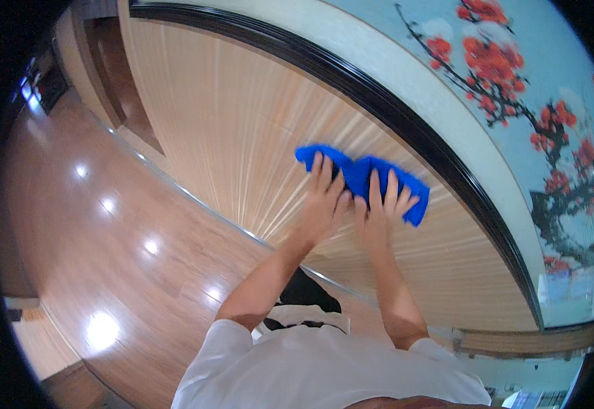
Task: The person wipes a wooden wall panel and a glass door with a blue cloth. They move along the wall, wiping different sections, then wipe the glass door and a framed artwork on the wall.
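Observation:
A bright blue cloth [354, 176] lies bunched against the light wood-grain wall panel [215, 117], below the dark moulding. My left hand [322, 202] presses on the cloth's left half, its fingers spread over the fabric. On the right half, my right hand [381, 212] also bears down with fingers apart. Both thumbs point inward near the cloth's lower edge, with a small gap between the hands. Slight blur softens the fingers. The panel behind the cloth is hidden.
A glossy dark moulding [379, 102] curves above the panel, with a picture of red blossoms [496, 66] beyond it. A metal skirting strip [215, 212] meets the shiny wood floor [138, 286]. A brown doorway [118, 76] opens at the upper left.

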